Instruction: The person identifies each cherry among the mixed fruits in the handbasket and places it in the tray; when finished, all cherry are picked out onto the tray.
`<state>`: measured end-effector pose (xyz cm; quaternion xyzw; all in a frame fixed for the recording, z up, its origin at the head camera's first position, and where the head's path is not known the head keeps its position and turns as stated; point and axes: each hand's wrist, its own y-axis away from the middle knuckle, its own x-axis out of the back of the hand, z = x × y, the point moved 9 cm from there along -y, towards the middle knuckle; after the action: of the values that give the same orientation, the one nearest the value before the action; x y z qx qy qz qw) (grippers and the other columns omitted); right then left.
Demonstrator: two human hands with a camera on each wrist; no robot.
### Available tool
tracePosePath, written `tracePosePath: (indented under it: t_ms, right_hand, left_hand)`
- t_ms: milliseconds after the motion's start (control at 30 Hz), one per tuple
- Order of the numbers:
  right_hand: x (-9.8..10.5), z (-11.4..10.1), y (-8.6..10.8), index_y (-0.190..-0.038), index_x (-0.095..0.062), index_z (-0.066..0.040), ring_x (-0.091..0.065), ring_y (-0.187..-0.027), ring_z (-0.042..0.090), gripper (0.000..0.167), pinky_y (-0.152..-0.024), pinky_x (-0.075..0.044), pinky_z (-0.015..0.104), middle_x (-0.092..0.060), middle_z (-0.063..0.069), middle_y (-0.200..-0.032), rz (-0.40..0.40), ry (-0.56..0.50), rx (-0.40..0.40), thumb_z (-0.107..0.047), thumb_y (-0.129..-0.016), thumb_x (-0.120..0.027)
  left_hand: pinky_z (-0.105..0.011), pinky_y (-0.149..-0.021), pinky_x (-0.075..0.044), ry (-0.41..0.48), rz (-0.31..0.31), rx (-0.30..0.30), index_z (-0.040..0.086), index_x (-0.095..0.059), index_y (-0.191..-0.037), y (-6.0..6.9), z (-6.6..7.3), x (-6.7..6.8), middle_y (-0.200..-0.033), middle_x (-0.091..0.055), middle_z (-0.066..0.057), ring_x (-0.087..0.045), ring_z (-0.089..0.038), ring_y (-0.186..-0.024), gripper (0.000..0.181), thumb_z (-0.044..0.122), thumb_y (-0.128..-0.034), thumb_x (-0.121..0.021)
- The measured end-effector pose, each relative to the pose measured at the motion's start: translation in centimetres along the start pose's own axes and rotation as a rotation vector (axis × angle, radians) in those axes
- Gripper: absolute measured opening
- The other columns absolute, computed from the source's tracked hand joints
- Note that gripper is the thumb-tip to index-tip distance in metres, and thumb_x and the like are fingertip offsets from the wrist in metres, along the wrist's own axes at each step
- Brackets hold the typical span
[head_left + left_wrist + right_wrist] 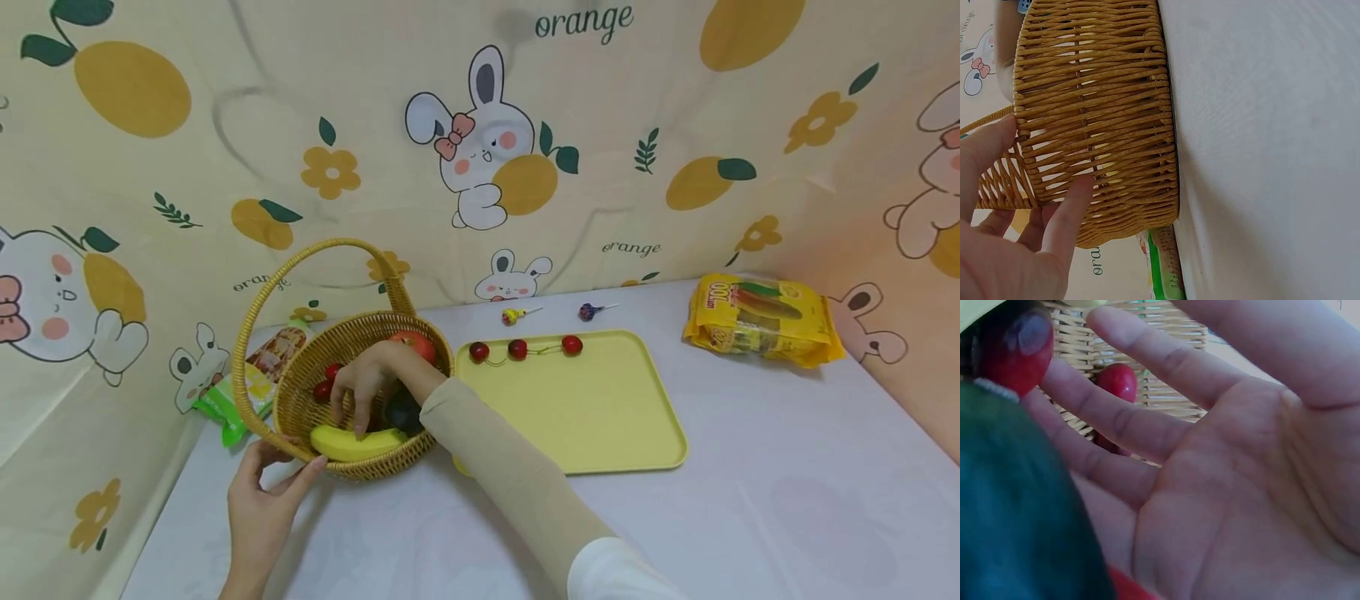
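We see the left hand (261, 504) pinching the basket (378, 468), the right hand (369, 375), loose-fingered inside it, partly hiding a dark fruit (402, 411).

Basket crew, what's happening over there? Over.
Left hand holding round tan wicker basket. Right hand inside, at curved yellow banana. Dark-green rounded fruit close beside it, possibly in the way.

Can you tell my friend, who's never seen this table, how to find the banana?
Find the round woven basket with the tall looped handle, left of the yellow tray. Inside it, along the near edge, lies the banana. It's the long yellow one; the cherries are small, round and red, and the dark thing beside it isn't yellow at all.
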<state>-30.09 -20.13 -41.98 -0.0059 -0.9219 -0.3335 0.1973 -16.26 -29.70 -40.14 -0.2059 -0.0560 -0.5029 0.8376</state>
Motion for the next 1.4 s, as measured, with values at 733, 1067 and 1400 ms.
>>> tracePosePath:
  t_ms: [733, 1067, 1400]
  right_hand:
    - [-0.2, 0.2, -0.9, -0.122, -0.062, 0.004, -0.058, -0.079, 0.015, 0.034, -0.072, -0.057, 0.025, -0.061, 0.011, -0.096, -0.042, -0.057, 0.084, 0.011, -0.089, -0.067]
    - [2.1, -3.4, 1.5, -0.109, -0.069, 0.003, -0.054, -0.083, 0.012, 0.024, -0.073, -0.054, 0.022, -0.063, 0.006, -0.095, 0.175, 0.042, 0.395, 0.004, -0.086, -0.075]
    - [4.7, -1.0, 13.1, -0.115, -0.066, 0.002, -0.062, -0.102, 0.021, 0.026, -0.093, -0.057, 0.032, -0.064, 0.008, -0.114, 0.498, -0.029, 0.693, -0.001, -0.089, -0.07]
  left_hand:
    - [-0.015, -0.071, -0.06, -0.029, -0.003, 0.0, -0.003, -0.06, -0.116, 0.0, 0.1, 0.0, -0.1, -0.055, -0.004, -0.055, -0.012, -0.095, 0.043, -0.003, -0.079, -0.082]
    - [-0.016, -0.07, -0.06, -0.025, 0.002, -0.003, -0.003, -0.059, -0.113, 0.0, -0.1, 0.1, -0.098, -0.055, -0.004, -0.055, -0.012, -0.093, 0.041, -0.005, -0.0785, -0.082]
    - [-0.016, -0.07, -0.06, -0.032, 0.005, -0.006, -0.003, -0.06, -0.112, -0.1, 0.0, 0.1, -0.099, -0.056, -0.002, -0.055, -0.012, -0.095, 0.041, -0.005, -0.078, -0.083]
